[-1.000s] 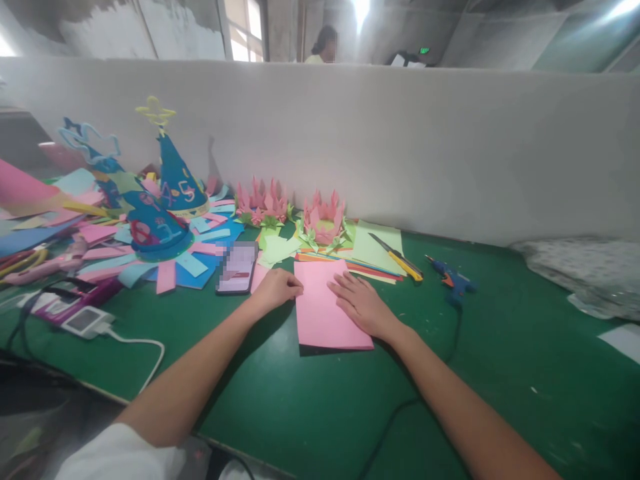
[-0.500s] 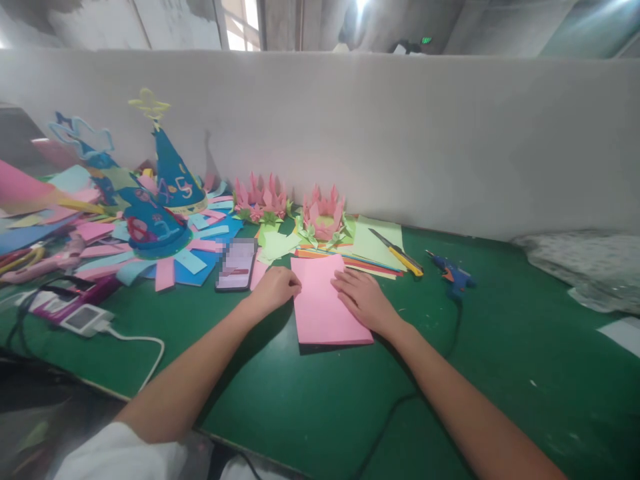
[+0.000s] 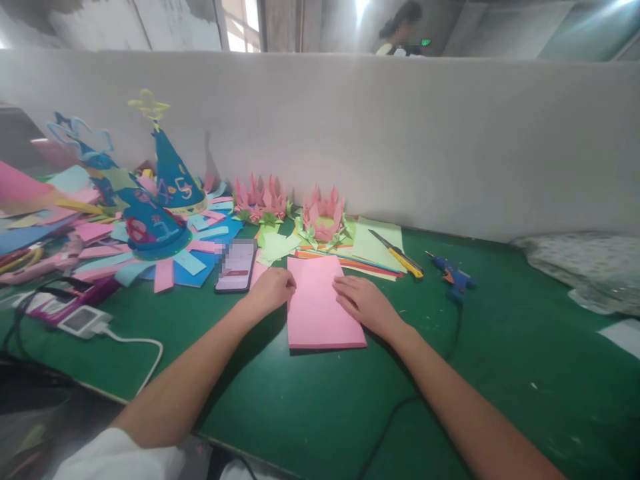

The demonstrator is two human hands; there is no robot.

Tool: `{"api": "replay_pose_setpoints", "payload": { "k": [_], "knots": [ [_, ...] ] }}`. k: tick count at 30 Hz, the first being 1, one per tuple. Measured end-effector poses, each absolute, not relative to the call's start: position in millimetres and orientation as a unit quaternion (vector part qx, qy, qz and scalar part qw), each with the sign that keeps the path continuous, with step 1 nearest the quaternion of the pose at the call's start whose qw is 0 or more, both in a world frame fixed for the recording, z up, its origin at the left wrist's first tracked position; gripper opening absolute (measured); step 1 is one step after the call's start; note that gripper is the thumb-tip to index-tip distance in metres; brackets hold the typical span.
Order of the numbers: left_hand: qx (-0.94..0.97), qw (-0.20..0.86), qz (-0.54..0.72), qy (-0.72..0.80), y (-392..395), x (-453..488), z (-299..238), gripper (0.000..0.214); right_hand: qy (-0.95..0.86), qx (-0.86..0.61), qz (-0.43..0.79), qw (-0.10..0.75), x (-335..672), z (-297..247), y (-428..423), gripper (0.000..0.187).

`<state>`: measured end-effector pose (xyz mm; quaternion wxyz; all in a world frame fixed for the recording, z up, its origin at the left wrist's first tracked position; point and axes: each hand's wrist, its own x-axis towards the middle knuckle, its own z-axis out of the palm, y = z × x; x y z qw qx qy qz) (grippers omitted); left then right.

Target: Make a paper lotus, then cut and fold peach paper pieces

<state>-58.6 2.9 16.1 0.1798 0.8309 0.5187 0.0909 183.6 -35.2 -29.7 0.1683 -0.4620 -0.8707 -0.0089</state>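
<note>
Head view: the left hand [image 3: 271,291], fingers curled in, meets the left edge of the pink paper [image 3: 317,313] at frame centre; whether it pinches that edge or only touches it, I cannot tell. Opposite, the right hand [image 3: 367,307] lies flat, fingers extended, their tips on the sheet's upper right part. Compared with half a second ago, the paper's near end has shifted slightly left, and a person [image 3: 404,27] now shows at the top of the frame, right of centre, behind the pale partition [image 3: 450,147].

Beneath the paper is a green table [image 3: 480,387]. Right of centre lie a yellow-handled knife [image 3: 410,265] and a blue glue gun [image 3: 454,280]. A phone [image 3: 239,268] sits just left of the left hand; pink paper crowns [image 3: 324,223] stand beyond the sheet, and a blue cone hat [image 3: 175,177] rises at upper left.
</note>
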Motion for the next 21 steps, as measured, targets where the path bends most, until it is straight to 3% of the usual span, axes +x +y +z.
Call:
{"api": "replay_pose_setpoints", "payload": {
  "k": [13,18,21],
  "knots": [
    [0.846,0.125,0.084,0.512,2,-59,10,0.020,-0.860,-0.467,0.002,0.205,202,-26,-37,0.032],
    [0.929,0.109,0.105,0.337,-3,-46,2,0.029,-0.859,-0.482,0.005,0.172,206,-28,-38,0.033],
    [0.941,0.084,0.108,0.308,-5,-36,-4,0.033,-0.860,-0.491,0.016,0.139,209,-26,-40,0.037]
  ]
}}
